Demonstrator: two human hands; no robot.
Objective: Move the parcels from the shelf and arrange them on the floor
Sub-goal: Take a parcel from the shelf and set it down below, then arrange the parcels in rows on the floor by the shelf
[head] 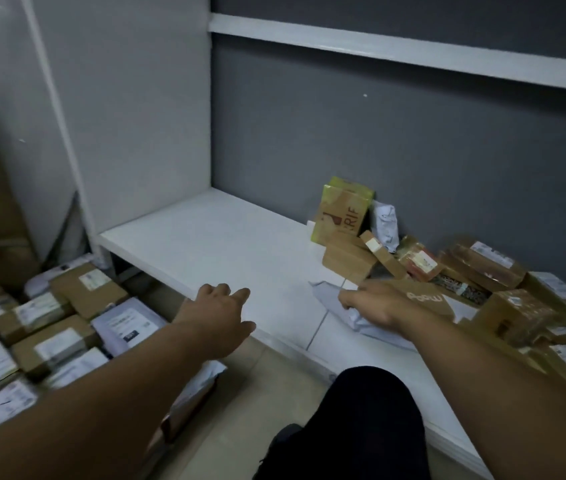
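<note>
Left hand [220,311] hovers fingers loosely spread, holding nothing, over shelf [226,244] front edge. Right hand [376,306] fingers curl onto grey poly parcel [375,332] lying on shelf. Brown parcel heap [475,268] just beyond and right of right hand. Arranged parcels [56,327] on floor [274,368], left of left hand.

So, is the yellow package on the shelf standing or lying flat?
Standing: the yellow package is on its edge, at the grey wall.
</note>
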